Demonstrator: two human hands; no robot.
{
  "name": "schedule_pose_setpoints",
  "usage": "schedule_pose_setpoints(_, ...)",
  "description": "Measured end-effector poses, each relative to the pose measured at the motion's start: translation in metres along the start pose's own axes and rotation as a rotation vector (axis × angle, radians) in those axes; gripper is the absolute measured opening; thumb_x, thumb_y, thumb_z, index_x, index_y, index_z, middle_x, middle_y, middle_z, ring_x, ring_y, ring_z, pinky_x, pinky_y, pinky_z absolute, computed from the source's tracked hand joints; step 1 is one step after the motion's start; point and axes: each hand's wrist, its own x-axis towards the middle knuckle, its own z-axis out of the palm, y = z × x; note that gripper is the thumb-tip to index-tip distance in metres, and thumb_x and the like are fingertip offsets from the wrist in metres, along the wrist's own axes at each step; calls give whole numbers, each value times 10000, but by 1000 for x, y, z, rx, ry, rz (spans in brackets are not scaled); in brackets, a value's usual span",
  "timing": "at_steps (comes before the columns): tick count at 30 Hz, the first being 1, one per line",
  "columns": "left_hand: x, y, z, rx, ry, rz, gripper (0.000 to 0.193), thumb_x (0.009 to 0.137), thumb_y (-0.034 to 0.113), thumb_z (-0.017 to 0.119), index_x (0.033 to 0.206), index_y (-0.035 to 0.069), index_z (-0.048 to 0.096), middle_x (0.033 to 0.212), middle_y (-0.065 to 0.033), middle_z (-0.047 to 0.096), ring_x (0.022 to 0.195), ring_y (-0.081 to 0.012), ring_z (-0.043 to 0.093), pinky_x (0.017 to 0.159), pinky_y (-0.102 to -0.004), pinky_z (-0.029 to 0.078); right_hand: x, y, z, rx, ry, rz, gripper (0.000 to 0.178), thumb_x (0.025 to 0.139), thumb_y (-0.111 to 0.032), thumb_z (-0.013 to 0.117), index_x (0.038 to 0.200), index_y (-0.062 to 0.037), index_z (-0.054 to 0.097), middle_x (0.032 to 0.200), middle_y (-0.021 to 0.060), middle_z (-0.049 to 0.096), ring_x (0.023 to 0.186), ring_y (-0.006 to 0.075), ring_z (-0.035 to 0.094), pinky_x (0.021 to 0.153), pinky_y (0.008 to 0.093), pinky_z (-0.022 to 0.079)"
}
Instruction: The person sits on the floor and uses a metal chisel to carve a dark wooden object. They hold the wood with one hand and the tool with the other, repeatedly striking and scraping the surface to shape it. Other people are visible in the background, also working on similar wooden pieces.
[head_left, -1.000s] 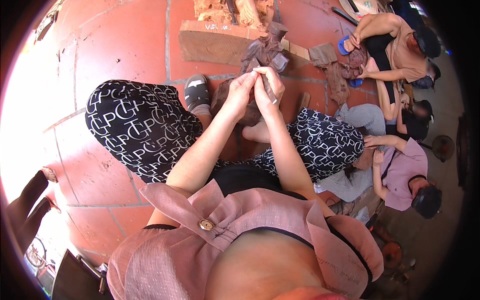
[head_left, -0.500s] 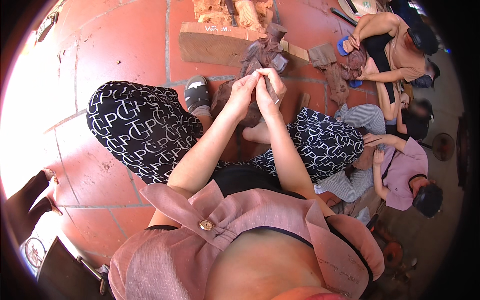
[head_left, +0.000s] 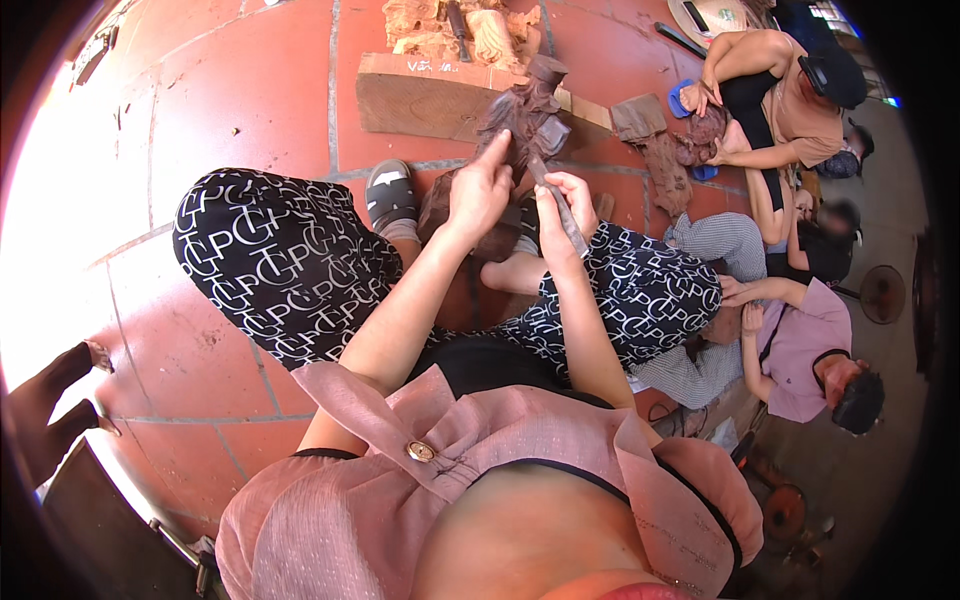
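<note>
A dark brown wood carving [head_left: 520, 110] with knobby relief leans up from between my feet. My left hand [head_left: 480, 195] lies against its near side, the index finger stretched along the wood and the other fingers bent around it. My right hand [head_left: 562, 215] pinches a thin, flat grey-brown strip [head_left: 570, 222]. The strip's far end is close to the carving's right side; whether it touches, I cannot tell. The carving's lower part is partly hidden behind my hands and legs.
Beyond the carving stand a pale wood block [head_left: 420, 95] and a lighter carving [head_left: 490, 38] with a dark-handled tool [head_left: 457, 28]. At right lies another brown carved piece [head_left: 665, 165]. Co-workers sit at right, one in tan [head_left: 800, 110], another in pink [head_left: 805, 345].
My hands, together above the carving before, have parted. The left has come down onto the wood, while the right has moved right and nearer me with the strip.
</note>
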Motion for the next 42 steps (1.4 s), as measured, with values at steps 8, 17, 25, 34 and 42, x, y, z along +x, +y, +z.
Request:
schedule_pose_setpoints(8, -20, 47, -12, -662, -295, -485, 397, 922, 313, 544, 1152, -11, 535, 726, -31, 580, 517, -93, 537, 472, -211, 466, 11, -10, -5, -188, -10, -256, 301, 763, -31, 693, 1052, -41, 610, 854, 114, 669, 732, 197, 660, 644, 295, 517)
schedule_pose_setpoints(17, -32, 34, -17, -693, -134, -386, 329, 832, 31, 595, 1152, -17, 534, 871, 7, 556, 769, -62, 524, 674, -198, 437, 3, 12, 21, -343, -287, -344, 495, 798, -57, 530, 1292, -55, 487, 1303, 180, 485, 1238, 381, 421, 1016, 429, 374)
schedule_pose_setpoints(25, -10, 16, -22, -493, -42, -247, 281, 875, 24, 433, 1132, -59, 511, 860, -67, 595, 766, -95, 545, 676, -224, 454, 17, 16, 37, -323, -239, -456, 503, 701, -73, 676, 1188, -37, 554, 1217, 171, 501, 1135, 366, 466, 976, 437, 396)
schedule_pose_setpoints(34, -5, 14, -32, -478, -75, -252, 339, 919, 64, 421, 1230, -48, 497, 731, -16, 545, 642, -67, 495, 584, -193, 418, 17, 11, 46, -364, -203, -439, 508, 685, -171, 712, 1156, -38, 576, 1226, 149, 511, 1161, 362, 454, 981, 441, 394)
schedule_pose_setpoints(42, -1, 3, -33, -498, -69, -249, 340, 901, 50, 426, 1208, -66, 514, 705, -18, 559, 601, -65, 505, 548, -208, 425, 17, 10, 51, -372, -174, -424, 531, 665, -169, 722, 1155, -29, 572, 1227, 151, 510, 1119, 350, 484, 973, 433, 397)
